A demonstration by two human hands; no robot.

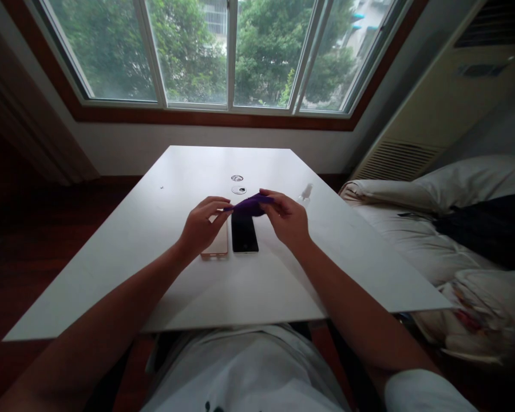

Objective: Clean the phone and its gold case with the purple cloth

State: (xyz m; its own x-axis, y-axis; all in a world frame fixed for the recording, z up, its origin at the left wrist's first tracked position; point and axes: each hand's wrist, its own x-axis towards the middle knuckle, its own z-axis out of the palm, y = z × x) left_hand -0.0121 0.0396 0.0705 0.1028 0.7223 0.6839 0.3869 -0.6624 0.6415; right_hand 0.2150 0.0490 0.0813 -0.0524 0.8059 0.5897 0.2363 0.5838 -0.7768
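Both my hands hold a small purple cloth (249,203) just above the white table (154,229). My left hand (203,224) pinches its left corner with closed fingers. My right hand (285,216) grips its right side, fingers curled over it. Directly under the cloth lies a black phone (244,234), screen up. A pinkish phone case (218,246) lies beside it on the left, partly hidden by my left hand.
Two small round discs (237,183) sit on the table beyond the hands, and a small clear object (306,193) to their right. A bed with white pillows and dark clothing (476,229) stands at the right. Windows span the far wall.
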